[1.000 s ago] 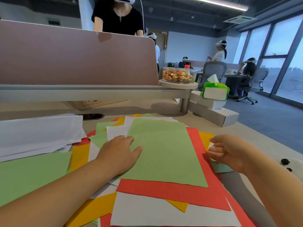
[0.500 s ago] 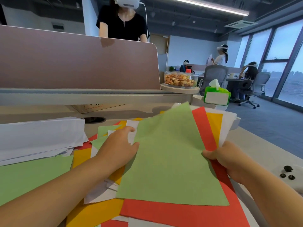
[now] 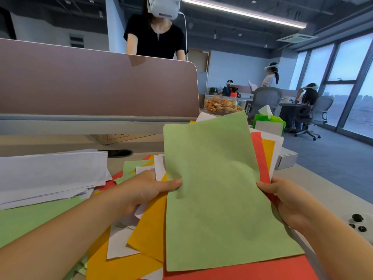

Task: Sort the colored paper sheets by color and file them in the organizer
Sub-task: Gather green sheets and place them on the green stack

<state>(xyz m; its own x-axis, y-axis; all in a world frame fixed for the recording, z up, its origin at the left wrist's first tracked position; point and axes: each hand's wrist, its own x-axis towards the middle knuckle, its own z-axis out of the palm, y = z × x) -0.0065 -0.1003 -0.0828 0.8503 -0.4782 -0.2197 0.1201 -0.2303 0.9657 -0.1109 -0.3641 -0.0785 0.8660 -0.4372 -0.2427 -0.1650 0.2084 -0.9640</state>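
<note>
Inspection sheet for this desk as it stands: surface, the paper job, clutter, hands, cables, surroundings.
Surface: beige desk, largely covered by loose coloured sheets.
Job's things: green sheet fronts a held stack of red, orange and white sheets; white paper pile at left; no organizer seen.
Clutter: snack container, tissue pack, white box.
Hands: left hand pinches the green sheet's left edge; right hand grips the held stack's right edge.
Cables: white cable hanging from a headset beyond the divider.
Surroundings: pink divider, person standing behind it, office chairs, windows.
</note>
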